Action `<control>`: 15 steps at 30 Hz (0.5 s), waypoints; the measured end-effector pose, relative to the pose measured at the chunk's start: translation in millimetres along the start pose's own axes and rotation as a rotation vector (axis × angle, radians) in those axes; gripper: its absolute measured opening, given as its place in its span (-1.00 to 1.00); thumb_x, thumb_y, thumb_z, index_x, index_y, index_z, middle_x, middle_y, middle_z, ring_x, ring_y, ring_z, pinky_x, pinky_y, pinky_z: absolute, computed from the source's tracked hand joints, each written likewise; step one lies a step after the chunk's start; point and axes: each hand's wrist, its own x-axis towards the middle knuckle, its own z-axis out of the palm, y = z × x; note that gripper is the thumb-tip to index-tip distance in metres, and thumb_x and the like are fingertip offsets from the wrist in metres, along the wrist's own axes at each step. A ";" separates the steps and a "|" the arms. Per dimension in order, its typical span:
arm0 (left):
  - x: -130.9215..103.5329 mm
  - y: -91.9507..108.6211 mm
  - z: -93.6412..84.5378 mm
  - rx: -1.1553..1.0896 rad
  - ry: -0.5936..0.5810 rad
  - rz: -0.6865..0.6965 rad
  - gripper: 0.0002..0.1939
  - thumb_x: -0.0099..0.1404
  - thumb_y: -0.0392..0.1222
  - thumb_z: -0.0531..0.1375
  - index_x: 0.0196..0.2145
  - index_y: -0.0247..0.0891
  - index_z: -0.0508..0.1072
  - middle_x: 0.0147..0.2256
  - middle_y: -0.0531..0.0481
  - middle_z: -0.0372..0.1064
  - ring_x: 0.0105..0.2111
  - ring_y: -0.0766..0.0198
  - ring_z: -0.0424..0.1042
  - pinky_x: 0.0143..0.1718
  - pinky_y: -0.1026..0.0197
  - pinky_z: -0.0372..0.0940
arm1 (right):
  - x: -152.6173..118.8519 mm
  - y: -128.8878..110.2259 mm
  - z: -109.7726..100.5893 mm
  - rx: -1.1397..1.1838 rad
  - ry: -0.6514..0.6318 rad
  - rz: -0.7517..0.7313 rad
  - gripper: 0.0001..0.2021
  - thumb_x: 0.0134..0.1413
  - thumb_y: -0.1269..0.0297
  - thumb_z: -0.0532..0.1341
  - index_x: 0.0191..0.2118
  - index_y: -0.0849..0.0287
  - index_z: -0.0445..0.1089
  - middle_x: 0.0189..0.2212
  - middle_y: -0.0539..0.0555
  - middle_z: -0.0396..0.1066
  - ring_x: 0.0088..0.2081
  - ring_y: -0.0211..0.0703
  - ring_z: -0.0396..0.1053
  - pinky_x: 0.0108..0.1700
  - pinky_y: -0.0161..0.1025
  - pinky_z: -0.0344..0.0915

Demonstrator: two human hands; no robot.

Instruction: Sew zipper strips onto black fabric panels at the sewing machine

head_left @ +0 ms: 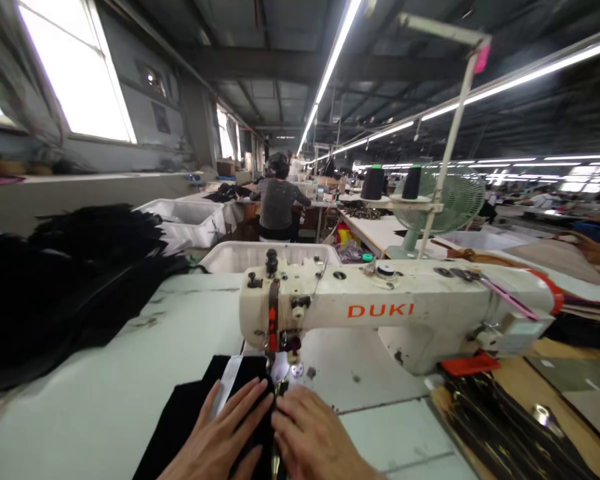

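The left hand (225, 430) is laid flat, fingers extended, on a black cloth (177, 417). The right hand (313, 427) is placed just beside it, fingers bent; whether anything is gripped cannot be told. A shiny strip (276, 465) is seen between the hands. The cloth is supported by the worktop (105, 393), its far end near the needle area of the sewing machine (325, 313). Dark cloth pieces (80, 273) are heaped at left; a white bin (275, 253) is positioned behind the machine.
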 end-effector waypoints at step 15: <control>9.8 8.2 -10.2 0.137 0.107 0.000 -0.44 0.26 -0.24 0.13 0.22 -0.29 0.33 0.21 -0.05 0.31 0.19 0.20 0.33 0.35 -0.03 -0.55 | -1.2 1.2 1.3 -0.065 0.126 0.058 -0.78 0.33 0.33 0.13 -0.03 0.23 0.47 -0.10 0.06 0.55 -0.06 -0.16 0.47 0.19 -0.30 0.30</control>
